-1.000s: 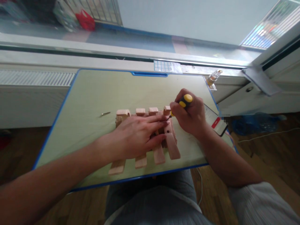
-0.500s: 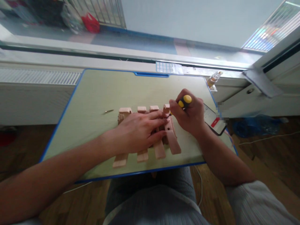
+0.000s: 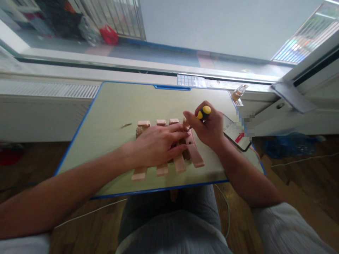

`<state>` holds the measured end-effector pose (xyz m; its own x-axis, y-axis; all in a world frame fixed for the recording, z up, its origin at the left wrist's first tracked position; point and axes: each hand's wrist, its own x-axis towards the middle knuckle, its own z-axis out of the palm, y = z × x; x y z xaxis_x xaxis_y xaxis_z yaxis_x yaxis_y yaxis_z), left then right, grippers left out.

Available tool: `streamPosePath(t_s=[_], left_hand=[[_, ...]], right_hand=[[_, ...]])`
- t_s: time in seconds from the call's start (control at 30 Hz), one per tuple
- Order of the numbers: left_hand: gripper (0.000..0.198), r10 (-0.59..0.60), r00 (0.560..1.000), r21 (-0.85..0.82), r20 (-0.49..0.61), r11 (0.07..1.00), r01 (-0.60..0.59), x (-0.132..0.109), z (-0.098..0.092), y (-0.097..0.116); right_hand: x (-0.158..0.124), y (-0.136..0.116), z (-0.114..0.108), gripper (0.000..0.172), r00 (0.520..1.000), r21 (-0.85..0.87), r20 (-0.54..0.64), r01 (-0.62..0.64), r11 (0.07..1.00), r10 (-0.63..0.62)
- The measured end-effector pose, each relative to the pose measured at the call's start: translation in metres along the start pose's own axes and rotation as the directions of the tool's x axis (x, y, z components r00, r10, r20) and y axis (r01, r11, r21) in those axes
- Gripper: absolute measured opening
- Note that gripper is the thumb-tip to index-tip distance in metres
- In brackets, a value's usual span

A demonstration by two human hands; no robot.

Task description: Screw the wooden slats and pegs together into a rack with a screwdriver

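A small wooden rack of several pale slats [image 3: 180, 163] lies on the green table [image 3: 119, 109] with a blue rim. My left hand [image 3: 156, 144] presses flat on top of the slats, fingers stretched out toward the right. My right hand [image 3: 208, 128] is closed round a yellow and black screwdriver [image 3: 202, 113], whose tip points down at the rightmost slat by my left fingertips. The tip itself is mostly hidden between the hands.
A loose metal screw [image 3: 127, 125] lies on the table left of the rack. A phone [image 3: 235, 133] rests at the table's right edge. A small bottle [image 3: 238, 92] and a grid-marked sheet [image 3: 188, 80] sit on the windowsill behind. A radiator is at left.
The view has shifted so the table and hands sit a little higher and more to the right. Both hands keep their hold on the rack and screwdriver.
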<state>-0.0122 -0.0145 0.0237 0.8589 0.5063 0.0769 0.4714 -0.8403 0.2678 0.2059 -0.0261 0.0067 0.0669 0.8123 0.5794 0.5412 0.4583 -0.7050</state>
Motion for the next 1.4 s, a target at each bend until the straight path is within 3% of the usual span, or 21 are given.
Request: streamPosePath(t_s=[0.17,0.4,0.5,0.6,0.7,0.77,0.8,0.83,0.87,0.97,1.07,1.27,1.4], left_hand=[[0.045,0.01,1.0,0.01,-0.004,1.0,-0.01,-0.001,0.001,-0.001],[0.042,0.029,0.999,0.009,-0.027,1.0,-0.029,-0.001,0.0,-0.003],[0.036,0.081,0.992,-0.055,-0.101,0.995,-0.087,-0.003,0.002,-0.007],[0.026,0.095,0.965,-0.152,-0.246,0.979,-0.135,-0.011,-0.001,-0.008],[0.016,-0.002,0.914,-0.214,-0.406,0.972,-0.093,-0.015,-0.016,-0.003],[0.016,-0.089,0.827,-0.247,-0.554,0.967,-0.061,-0.009,-0.034,0.003],[0.015,-0.122,0.764,-0.255,-0.633,0.965,-0.057,-0.002,-0.044,0.005],[0.016,-0.136,0.73,-0.254,-0.669,0.966,-0.053,0.007,-0.054,0.006],[0.018,-0.134,0.726,-0.258,-0.675,0.964,-0.062,0.016,-0.063,0.006],[0.024,-0.091,0.826,-0.286,-0.557,0.954,-0.087,0.045,-0.082,0.004],[0.019,-0.082,0.875,-0.24,-0.477,0.97,-0.04,0.061,-0.086,0.005],[0.012,-0.058,0.91,-0.166,-0.41,0.986,-0.012,0.057,-0.087,0.009],[0.016,-0.04,0.94,-0.174,-0.338,0.984,-0.021,0.052,-0.092,0.007]], right_hand=[[0.002,0.01,0.002,0.046,0.999,-0.018,0.054,0.008,1.0,-0.007],[0.004,0.008,0.004,0.052,0.999,-0.066,0.039,0.0,0.998,0.002],[0.004,0.006,0.005,0.055,1.0,-0.092,0.02,0.004,0.996,-0.003],[0.004,0.007,0.007,0.058,1.0,-0.085,-0.005,-0.007,0.996,0.007],[0.005,0.01,0.008,0.06,1.0,-0.084,0.0,-0.013,0.996,0.013],[0.005,0.011,0.008,0.059,1.0,-0.082,0.004,-0.012,0.997,0.013],[0.005,0.011,0.009,0.059,1.0,-0.079,0.002,-0.012,0.997,0.013],[0.005,0.011,0.009,0.059,1.0,-0.075,-0.002,-0.012,0.997,0.012],[0.005,0.011,0.009,0.059,1.0,-0.072,-0.004,-0.008,0.997,0.008],[0.005,0.012,0.009,0.056,1.0,-0.083,0.003,0.021,0.996,-0.021],[0.006,0.015,0.01,0.046,0.998,-0.107,0.022,0.056,0.993,-0.054],[0.005,0.016,0.009,0.029,0.994,-0.125,0.053,0.1,0.987,-0.094],[0.001,0.013,0.004,0.034,0.995,-0.031,0.076,0.064,0.997,-0.061]])
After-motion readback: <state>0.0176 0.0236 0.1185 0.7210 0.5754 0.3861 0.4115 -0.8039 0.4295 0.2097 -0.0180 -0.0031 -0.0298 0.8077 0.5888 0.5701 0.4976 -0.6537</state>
